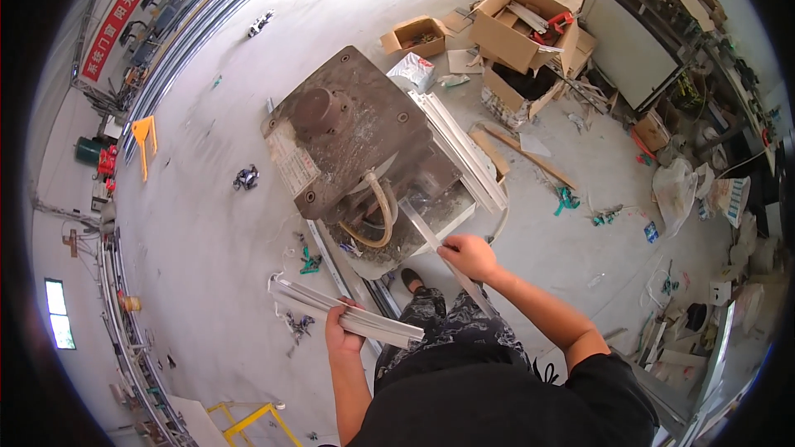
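My left hand is closed around a bundle of white profile strips, held out to the left of my legs. In my right hand is a single long, pale strip, gripped near its middle. Its far end reaches into the opening of a heavy brown press-like machine, beside a looped hose. Whether that end touches the tooling cannot be made out. More white profile strips lie along the right side of the machine.
Cardboard boxes with scraps stand beyond the machine at right. A wooden strip lies on the floor. Long metal profiles line the left wall, near a yellow stand. A cluttered bench runs along the right.
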The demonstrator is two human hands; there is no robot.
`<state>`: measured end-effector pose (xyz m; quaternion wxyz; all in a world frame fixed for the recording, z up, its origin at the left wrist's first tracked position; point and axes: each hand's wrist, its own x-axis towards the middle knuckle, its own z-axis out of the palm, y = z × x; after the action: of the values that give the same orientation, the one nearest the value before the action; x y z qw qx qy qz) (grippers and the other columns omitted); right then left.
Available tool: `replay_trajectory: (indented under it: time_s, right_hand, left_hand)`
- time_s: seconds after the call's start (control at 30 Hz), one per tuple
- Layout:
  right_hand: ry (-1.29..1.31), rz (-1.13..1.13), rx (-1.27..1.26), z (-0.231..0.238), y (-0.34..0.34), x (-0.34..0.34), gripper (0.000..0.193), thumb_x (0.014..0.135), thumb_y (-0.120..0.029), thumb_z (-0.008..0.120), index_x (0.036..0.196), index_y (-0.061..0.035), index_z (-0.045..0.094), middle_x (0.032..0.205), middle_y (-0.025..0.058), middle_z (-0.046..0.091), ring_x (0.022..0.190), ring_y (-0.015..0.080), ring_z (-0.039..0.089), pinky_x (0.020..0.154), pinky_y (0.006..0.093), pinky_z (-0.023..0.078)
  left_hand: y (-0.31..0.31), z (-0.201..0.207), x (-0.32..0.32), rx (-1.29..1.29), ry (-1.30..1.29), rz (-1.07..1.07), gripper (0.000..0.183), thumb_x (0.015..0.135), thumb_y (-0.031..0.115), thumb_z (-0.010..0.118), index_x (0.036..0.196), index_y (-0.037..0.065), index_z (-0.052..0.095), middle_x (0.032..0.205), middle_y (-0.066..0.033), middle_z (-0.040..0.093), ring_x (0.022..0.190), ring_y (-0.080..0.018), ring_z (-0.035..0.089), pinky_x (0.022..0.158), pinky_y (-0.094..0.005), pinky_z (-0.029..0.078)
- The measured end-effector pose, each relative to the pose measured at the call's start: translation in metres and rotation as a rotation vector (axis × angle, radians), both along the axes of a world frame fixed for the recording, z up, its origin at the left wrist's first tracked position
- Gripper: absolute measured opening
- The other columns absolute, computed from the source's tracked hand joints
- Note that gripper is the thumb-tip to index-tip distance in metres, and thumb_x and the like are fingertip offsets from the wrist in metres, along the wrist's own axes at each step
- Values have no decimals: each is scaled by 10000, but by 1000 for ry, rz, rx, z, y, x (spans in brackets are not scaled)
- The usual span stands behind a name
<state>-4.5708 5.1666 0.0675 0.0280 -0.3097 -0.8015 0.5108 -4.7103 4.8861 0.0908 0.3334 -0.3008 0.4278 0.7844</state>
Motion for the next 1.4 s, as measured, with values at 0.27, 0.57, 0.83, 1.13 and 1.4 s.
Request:
replay_trajectory:
  time_s: [0.27,0.57,0.83,1.13,1.4]
  right_hand:
    - [-25,28,-128,-11,16,-22,320,779,-341,629,828,-26,666,726,154,627,686,286,606,643,364,464]
    - [-241,260,-35,-3,17,14,301,745,-358,654,812,-69,704,671,143,638,625,258,621,633,361,485]
    - [70,-101,-1135,90,21,139,208,851,-86,551,1005,45,600,962,146,642,835,189,643,692,296,531]
    - [-116,-64,-218,60,-18,97,329,865,-225,559,1113,-21,487,699,113,586,624,181,576,569,317,452]
    - [-46,-57,-705,31,5,40,267,945,-173,425,1145,-25,523,614,35,550,424,90,475,370,230,377]
  left_hand:
    - [1,9,5,52,5,81,213,691,-4,548,904,10,554,833,-76,564,794,-233,561,811,-366,501]
    - [-2,-6,-11,43,-24,-2,210,702,16,551,908,-15,533,802,-108,556,781,-249,551,790,-358,497]
    - [4,-14,-35,70,-16,-57,202,685,4,562,883,-16,533,785,-99,545,779,-230,554,811,-354,497]
    - [25,-2,-43,52,-18,-128,204,687,-4,564,889,-12,532,792,-95,542,792,-220,546,811,-348,493]
    - [16,9,-41,-9,-11,-88,181,699,-1,548,879,-3,526,800,-95,544,785,-230,534,799,-341,487]
